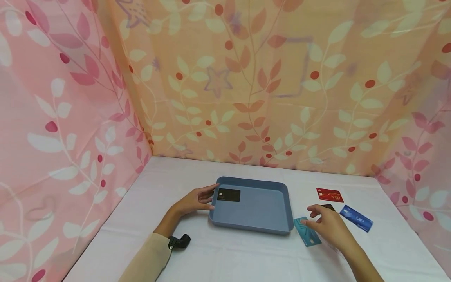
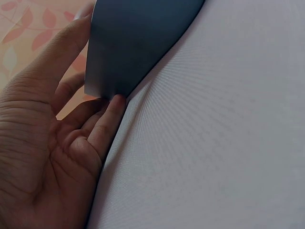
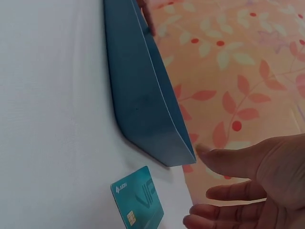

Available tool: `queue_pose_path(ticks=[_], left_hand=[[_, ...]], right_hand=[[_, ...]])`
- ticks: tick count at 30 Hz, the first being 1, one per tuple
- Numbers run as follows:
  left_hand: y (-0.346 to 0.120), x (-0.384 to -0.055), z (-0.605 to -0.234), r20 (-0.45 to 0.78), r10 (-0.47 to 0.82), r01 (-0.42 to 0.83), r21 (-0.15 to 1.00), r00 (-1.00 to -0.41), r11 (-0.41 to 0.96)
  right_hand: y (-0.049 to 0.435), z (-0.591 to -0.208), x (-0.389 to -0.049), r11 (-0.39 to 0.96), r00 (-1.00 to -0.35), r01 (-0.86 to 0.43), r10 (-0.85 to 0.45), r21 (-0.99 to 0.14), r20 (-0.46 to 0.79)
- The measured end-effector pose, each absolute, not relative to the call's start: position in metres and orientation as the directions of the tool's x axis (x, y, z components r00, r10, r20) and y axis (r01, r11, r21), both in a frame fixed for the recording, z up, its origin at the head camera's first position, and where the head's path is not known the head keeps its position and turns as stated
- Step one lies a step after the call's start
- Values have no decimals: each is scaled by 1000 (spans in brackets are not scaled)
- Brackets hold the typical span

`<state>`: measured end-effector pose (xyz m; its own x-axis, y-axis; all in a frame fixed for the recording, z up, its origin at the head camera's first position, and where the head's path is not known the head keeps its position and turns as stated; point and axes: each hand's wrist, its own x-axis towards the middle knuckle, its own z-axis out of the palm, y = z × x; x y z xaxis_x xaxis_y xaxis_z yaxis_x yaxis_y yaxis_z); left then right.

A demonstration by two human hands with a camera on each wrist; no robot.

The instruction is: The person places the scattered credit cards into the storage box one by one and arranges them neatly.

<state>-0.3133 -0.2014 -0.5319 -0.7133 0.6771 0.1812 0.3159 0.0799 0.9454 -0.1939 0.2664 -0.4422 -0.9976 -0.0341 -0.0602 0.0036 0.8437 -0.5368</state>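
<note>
At the left end of a blue-grey tray (image 1: 251, 230), my left hand (image 1: 193, 201) has its thumb and fingertips against the rim; in the left wrist view its lower fingers (image 2: 107, 126) meet the tray's outer wall (image 2: 138, 43). A black VIP card (image 1: 229, 195) lies inside the tray near that hand. My right hand (image 1: 329, 227) hovers right of the tray, thumb and fingers apart, with nothing between them. Beneath its thumb in the head view lies a teal card (image 1: 307, 233), close to the tray's front right corner. A dark card (image 1: 329, 207) is mostly hidden behind the right hand.
On the white-covered table (image 1: 183, 258), a red VIP card (image 1: 330, 195) lies beyond the right hand and a blue VIP card (image 1: 356, 218) to its right. Leaf-patterned cloth (image 1: 253, 78) walls in the back and sides. A black device (image 1: 179, 241) sits at the left wrist.
</note>
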Motion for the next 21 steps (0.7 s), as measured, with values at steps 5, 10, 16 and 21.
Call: queue_pose_path(ticks=[5, 10, 16, 21], left_hand=[[-201, -312, -532, 184, 677, 317, 945, -713, 76], [-199, -313, -532, 170, 682, 306, 948, -712, 84], [-199, -312, -531, 159, 672, 300, 949, -723, 97], [-200, -312, -530, 162, 672, 305, 947, -723, 100]], right_hand=[[270, -451, -196, 858, -995, 12, -42, -513, -94], [272, -459, -198, 882, -993, -9, -63, -471, -98], [271, -463, -199, 908, -990, -19, -75, -419, -118], [268, -466, -200, 921, -985, 10, -57, -389, -160]])
